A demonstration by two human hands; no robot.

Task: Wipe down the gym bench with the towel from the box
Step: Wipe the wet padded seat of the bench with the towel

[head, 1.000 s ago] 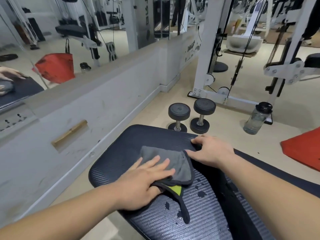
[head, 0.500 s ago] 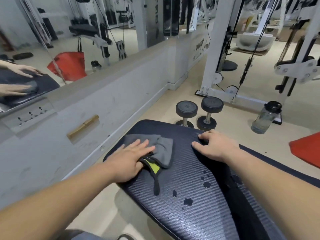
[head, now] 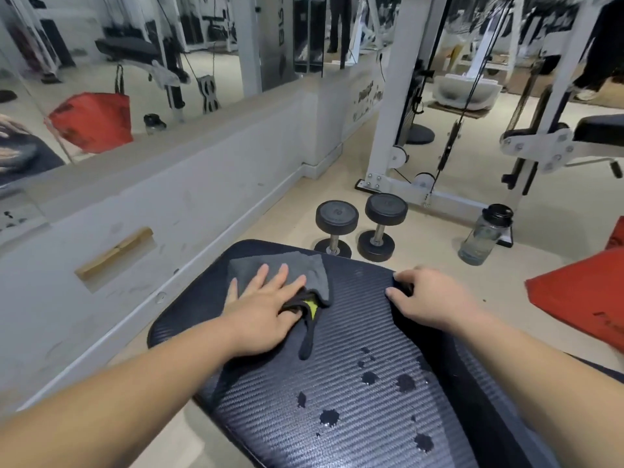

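A dark ribbed gym bench pad (head: 354, 332) fills the lower middle of the head view. A grey towel (head: 304, 268) with a yellow-green tag and a dark strap lies on the pad's far left part. My left hand (head: 266, 305) presses flat on the towel with fingers spread. My right hand (head: 429, 298) rests on the pad's far right edge, fingertips curled over the rim. Several dark wet spots (head: 371, 380) sit on the pad nearer to me.
Two black dumbbells (head: 358, 228) stand on the floor just beyond the bench. A water bottle (head: 483, 234) stands to the right, beside a red bag (head: 580, 298). A low wall with mirrors (head: 152, 204) runs along the left. A white cable machine frame (head: 405, 130) stands behind.
My left hand slid the towel from the middle of the pad to its far left part, then slightly back to the right. My right hand stayed on the pad's edge.
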